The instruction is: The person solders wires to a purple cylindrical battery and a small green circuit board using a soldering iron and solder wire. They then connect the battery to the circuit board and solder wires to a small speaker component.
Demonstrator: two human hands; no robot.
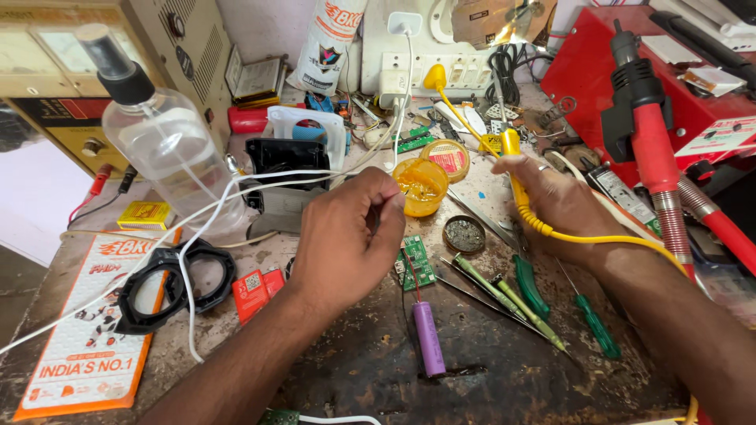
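At the far left of the cluttered workbench (370, 370) an orange-and-white printed sheet (83, 330) lies flat, with a black plastic ring frame (169, 285) resting partly on it and a clear spray bottle (161, 142) standing behind. The left hand (346, 240) is curled into a loose fist near the middle of the bench, its fingertips pinched together on something too small to make out, just beside a small orange tub (421, 186). Below that hand a green circuit board (416, 264) lies on the bench, and a purple cylindrical battery cell (428, 337) lies nearer the camera. Further right, green-handled screwdrivers (543, 303) lie side by side. The right hand (563, 208) is closed around a yellow soldering iron (516, 177), its yellow cord trailing right. A red tool (650, 138) stands at the far right.
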